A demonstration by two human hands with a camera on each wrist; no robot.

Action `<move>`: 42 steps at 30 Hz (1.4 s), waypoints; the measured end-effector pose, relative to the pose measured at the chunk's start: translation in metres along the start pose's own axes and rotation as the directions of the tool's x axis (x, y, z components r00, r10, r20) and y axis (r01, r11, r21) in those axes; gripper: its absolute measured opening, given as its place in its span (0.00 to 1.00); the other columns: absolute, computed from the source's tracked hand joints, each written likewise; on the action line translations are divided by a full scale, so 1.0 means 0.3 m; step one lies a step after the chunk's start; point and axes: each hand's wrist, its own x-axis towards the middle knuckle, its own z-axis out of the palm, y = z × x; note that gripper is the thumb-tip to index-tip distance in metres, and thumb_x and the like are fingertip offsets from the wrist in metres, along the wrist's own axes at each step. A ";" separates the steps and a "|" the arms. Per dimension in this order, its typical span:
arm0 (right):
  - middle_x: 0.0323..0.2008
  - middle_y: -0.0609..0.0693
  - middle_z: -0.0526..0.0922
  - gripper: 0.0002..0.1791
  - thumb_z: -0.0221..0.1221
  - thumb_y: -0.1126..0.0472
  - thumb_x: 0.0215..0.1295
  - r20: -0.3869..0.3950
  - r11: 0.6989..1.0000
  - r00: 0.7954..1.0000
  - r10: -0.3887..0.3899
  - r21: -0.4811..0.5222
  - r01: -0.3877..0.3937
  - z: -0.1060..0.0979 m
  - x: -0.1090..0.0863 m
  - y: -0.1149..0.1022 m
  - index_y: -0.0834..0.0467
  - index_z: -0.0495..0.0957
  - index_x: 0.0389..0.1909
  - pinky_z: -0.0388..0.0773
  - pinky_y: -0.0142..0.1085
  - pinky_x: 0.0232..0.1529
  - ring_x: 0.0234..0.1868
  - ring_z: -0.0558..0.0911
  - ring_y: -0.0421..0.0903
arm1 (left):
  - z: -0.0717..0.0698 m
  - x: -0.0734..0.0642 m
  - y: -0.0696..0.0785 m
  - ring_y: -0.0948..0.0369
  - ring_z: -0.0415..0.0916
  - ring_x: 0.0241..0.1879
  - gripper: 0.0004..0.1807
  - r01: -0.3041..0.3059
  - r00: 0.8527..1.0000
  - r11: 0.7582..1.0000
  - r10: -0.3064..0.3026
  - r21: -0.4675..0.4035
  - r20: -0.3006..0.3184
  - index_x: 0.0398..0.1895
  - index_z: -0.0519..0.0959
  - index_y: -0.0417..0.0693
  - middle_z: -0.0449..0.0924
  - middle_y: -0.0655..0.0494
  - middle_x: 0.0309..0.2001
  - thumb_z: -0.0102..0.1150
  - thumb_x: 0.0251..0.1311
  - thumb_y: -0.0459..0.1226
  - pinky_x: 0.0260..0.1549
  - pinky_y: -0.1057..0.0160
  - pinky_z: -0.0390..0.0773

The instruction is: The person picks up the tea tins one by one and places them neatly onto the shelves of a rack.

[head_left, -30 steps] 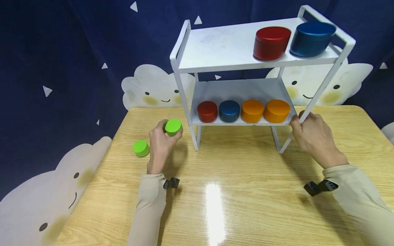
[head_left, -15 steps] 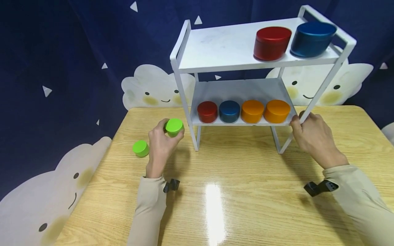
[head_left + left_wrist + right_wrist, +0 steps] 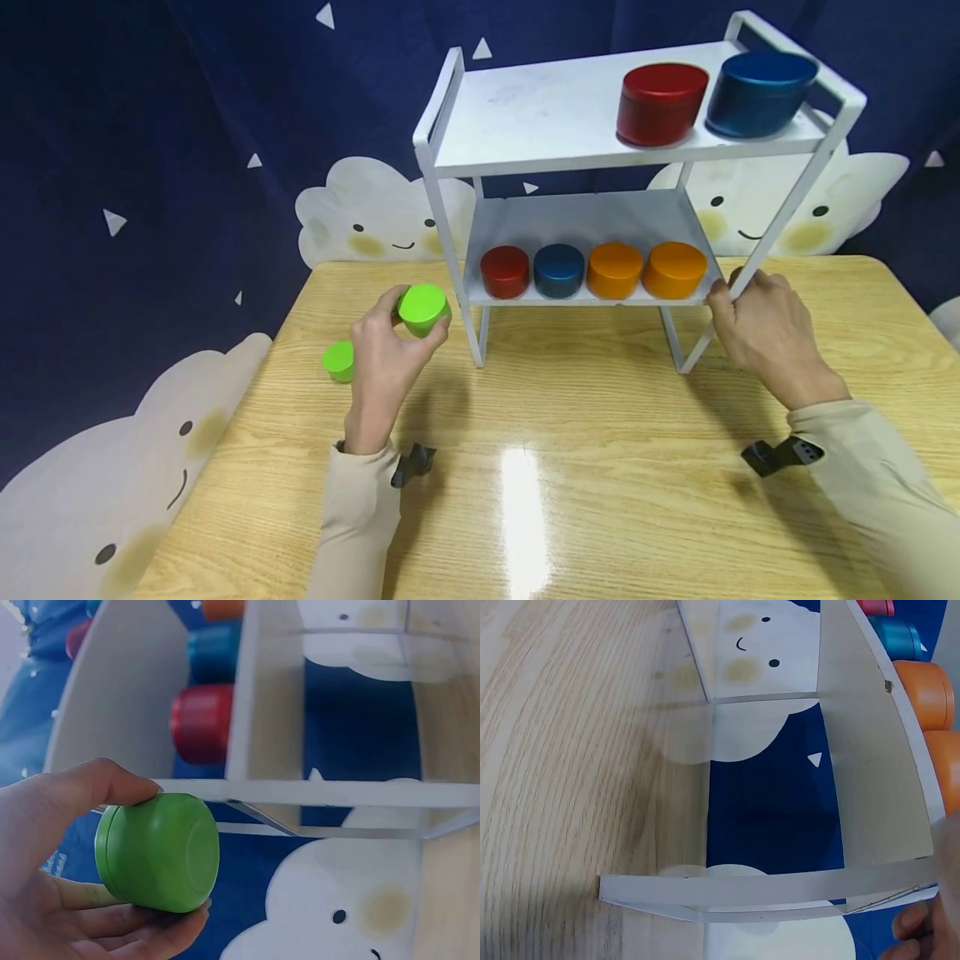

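My left hand point(image 3: 386, 354) holds a green round tin point(image 3: 423, 308) between thumb and fingers, just left of the white two-tier shelf rack point(image 3: 540, 158). In the left wrist view the green tin point(image 3: 161, 851) lies on its side in the grip, its flat end facing the rack. A second green tin point(image 3: 339, 362) stands on the table, partly covered by the left hand. My right hand point(image 3: 768, 329) grips the rack's right front post at the lower shelf, thumb in front. In the right wrist view its fingers point(image 3: 913, 921) show at the frame's edge.
On the lower shelf stand a red tin point(image 3: 505, 273), a blue tin point(image 3: 558, 272) and two orange tins, one orange tin point(image 3: 614, 272) beside the other. Up top, a larger red tin point(image 3: 660, 108) and blue tin point(image 3: 759, 96) sit at the right. A dark curtain point(image 3: 150, 167) hangs behind the table.
The left hand has risen slightly with the green tin and drawn back a little, now overlapping the second green tin. The right hand stays on the rack post.
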 end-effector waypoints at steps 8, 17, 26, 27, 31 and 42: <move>0.21 0.60 0.68 0.29 0.34 0.52 0.72 -0.053 0.996 0.997 -0.055 -0.071 0.051 -0.002 0.005 -0.004 0.60 0.67 0.13 0.60 0.50 0.22 0.24 0.68 0.65 | -0.031 -0.013 0.070 0.52 0.83 0.40 0.26 -0.063 0.998 0.997 0.063 -0.047 0.004 0.48 0.79 0.36 0.84 0.45 0.41 0.72 0.46 0.39 0.42 0.55 0.80; 0.21 0.60 0.68 0.29 0.34 0.52 0.72 -0.047 0.996 0.998 -0.051 -0.081 0.048 -0.005 0.009 0.001 0.60 0.68 0.13 0.60 0.51 0.21 0.25 0.69 0.66 | -0.042 -0.022 0.150 0.54 0.83 0.39 0.25 -0.112 0.993 0.990 0.116 -0.085 0.039 0.48 0.80 0.37 0.84 0.48 0.42 0.73 0.45 0.38 0.41 0.57 0.80; 0.24 0.63 0.70 0.31 0.34 0.51 0.72 -0.036 0.998 0.999 -0.026 -0.060 0.024 0.001 0.003 -0.005 0.61 0.71 0.13 0.62 0.55 0.25 0.29 0.70 0.68 | -0.048 -0.010 0.204 0.54 0.82 0.38 0.27 -0.164 0.985 0.981 0.168 -0.099 0.042 0.50 0.79 0.36 0.84 0.48 0.42 0.72 0.45 0.38 0.39 0.58 0.79; 0.24 0.63 0.70 0.31 0.33 0.50 0.72 -0.036 0.998 0.999 -0.026 -0.058 0.024 0.002 0.002 -0.005 0.61 0.71 0.13 0.62 0.55 0.25 0.29 0.70 0.68 | -0.048 -0.005 0.210 0.54 0.82 0.38 0.26 -0.174 0.983 0.980 0.179 -0.100 0.040 0.49 0.79 0.36 0.84 0.48 0.42 0.72 0.45 0.38 0.39 0.58 0.79; 0.24 0.62 0.71 0.32 0.33 0.50 0.73 -0.034 0.998 0.999 -0.035 -0.058 0.033 0.006 0.000 -0.005 0.61 0.71 0.13 0.62 0.53 0.23 0.27 0.70 0.66 | -0.050 0.021 0.238 0.55 0.82 0.37 0.26 -0.215 0.975 0.970 0.220 -0.113 0.034 0.49 0.79 0.35 0.84 0.47 0.41 0.71 0.45 0.39 0.39 0.60 0.80; 0.26 0.63 0.72 0.33 0.33 0.50 0.73 -0.024 0.999 0.999 -0.027 -0.037 0.026 0.004 -0.003 -0.002 0.62 0.73 0.15 0.62 0.54 0.25 0.29 0.70 0.67 | -0.053 0.097 0.329 0.58 0.81 0.36 0.26 -0.286 0.956 0.947 0.292 -0.144 0.024 0.48 0.79 0.35 0.84 0.48 0.39 0.71 0.47 0.41 0.38 0.63 0.78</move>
